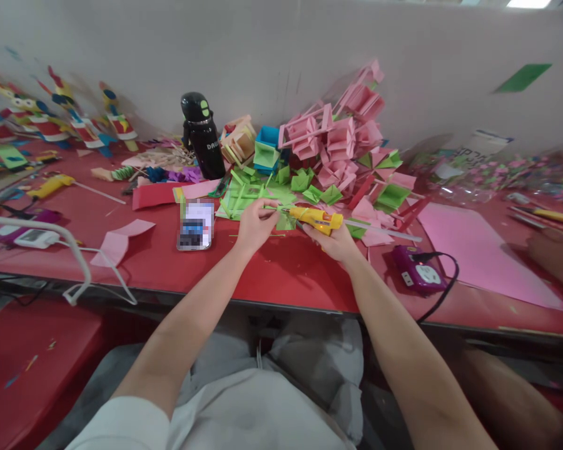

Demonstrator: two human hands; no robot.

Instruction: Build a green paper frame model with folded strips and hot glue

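My right hand (334, 242) is wrapped round a yellow glue gun (316, 218), a long clear glue stick (389, 230) jutting from its back end. Its nozzle points left, close to the fingers of my left hand (257, 224). Those fingers pinch a small piece of green paper (285, 219); its exact shape is partly hidden by them. Just behind lie green paper strips (244, 199) in a loose heap. Folded green paper pieces (302, 180) sit beyond the glue gun, below a pile of pink folded paper pieces (340, 137).
A phone (196, 225) lies left of my left hand, a black bottle (205, 137) behind it. At right are a purple power socket (417, 270) with a cable, a pink sheet (478, 250) and another person's hand (556, 253). A white cable (70, 237) crosses the left side.
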